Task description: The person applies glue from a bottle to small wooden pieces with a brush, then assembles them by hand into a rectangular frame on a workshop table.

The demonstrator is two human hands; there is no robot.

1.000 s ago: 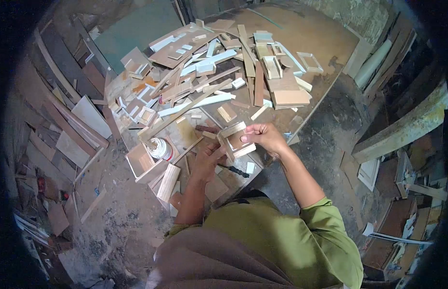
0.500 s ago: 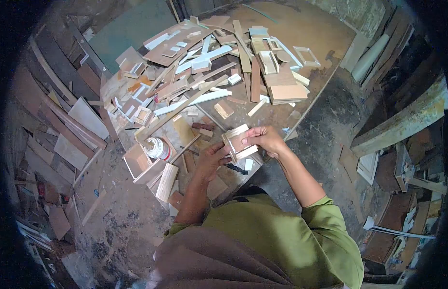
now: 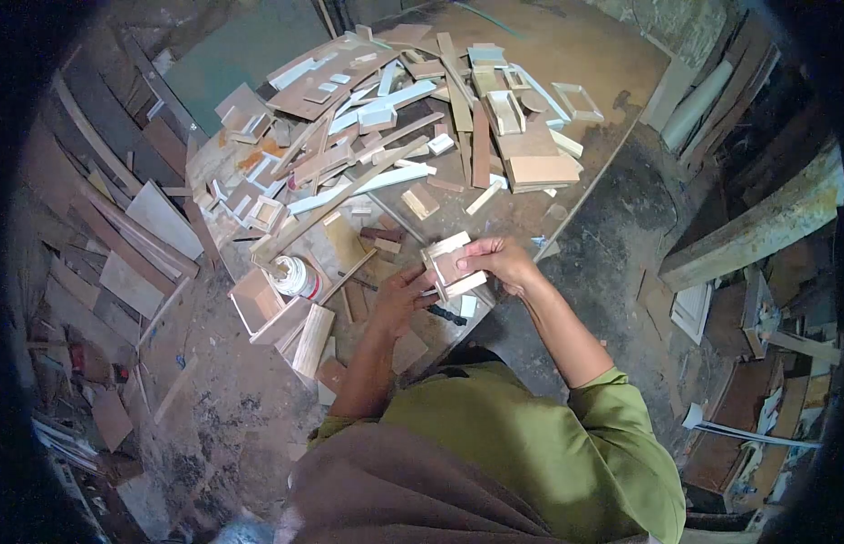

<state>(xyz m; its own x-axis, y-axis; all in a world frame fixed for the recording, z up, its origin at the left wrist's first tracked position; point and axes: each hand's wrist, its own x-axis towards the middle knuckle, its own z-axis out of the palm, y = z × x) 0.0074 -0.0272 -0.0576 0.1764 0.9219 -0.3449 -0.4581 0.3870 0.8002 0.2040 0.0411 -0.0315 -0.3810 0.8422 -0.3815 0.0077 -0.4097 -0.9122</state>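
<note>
Between my two hands, above the near edge of the worktable, is a small wooden frame point(image 3: 450, 262) with light side strips and a brown panel. My right hand point(image 3: 499, 261) grips it from the right, thumb on top of the panel. My left hand point(image 3: 403, 295) holds its left side with the fingertips; part of those fingers is hidden behind the piece. Below it on the table lie a black object point(image 3: 446, 315) and a small white piece point(image 3: 468, 306). To the left stands a white tub point(image 3: 297, 277) beside an open wooden box point(image 3: 257, 304).
Wood strips, white-painted strips point(image 3: 360, 192) and small panels are heaped over the worktable point(image 3: 612, 54). A stack of brown boards point(image 3: 543, 170) sits toward its right edge. Boards lean along both sides of the room, with a curved plank point(image 3: 757, 227) at right.
The wooden frame has tilted slightly in my hands, and my left fingers have shifted a little along its left side. My right hand keeps its grip.
</note>
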